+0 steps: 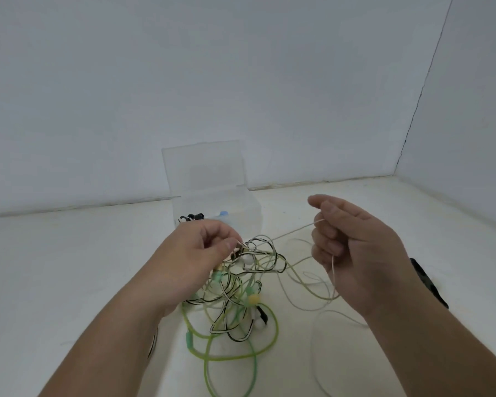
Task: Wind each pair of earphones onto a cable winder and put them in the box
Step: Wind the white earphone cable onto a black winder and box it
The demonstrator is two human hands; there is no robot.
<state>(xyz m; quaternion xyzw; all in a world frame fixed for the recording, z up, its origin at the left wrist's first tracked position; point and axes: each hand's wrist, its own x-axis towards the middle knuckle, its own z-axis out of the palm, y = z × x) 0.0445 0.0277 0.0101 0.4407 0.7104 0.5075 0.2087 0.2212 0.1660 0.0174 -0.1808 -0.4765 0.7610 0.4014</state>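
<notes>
A tangle of earphone cables (241, 285) lies on the white table in front of me: a bright green pair (235, 358), a black-and-white striped pair (232, 333) and a thin pale cable (291, 232). My left hand (195, 259) pinches something small at the top of the tangle, among the cables; I cannot tell what it is. My right hand (352, 250) is raised to the right with its fingers curled round the pale cable, which stretches taut back to the tangle. A clear plastic box (241, 202) with its lid up stands behind the tangle, with wound earphones inside.
A black object (428, 282) lies on the table behind my right wrist. Loose loops of pale cable (315, 336) trail across the table to the right. White walls close off the back and the right side.
</notes>
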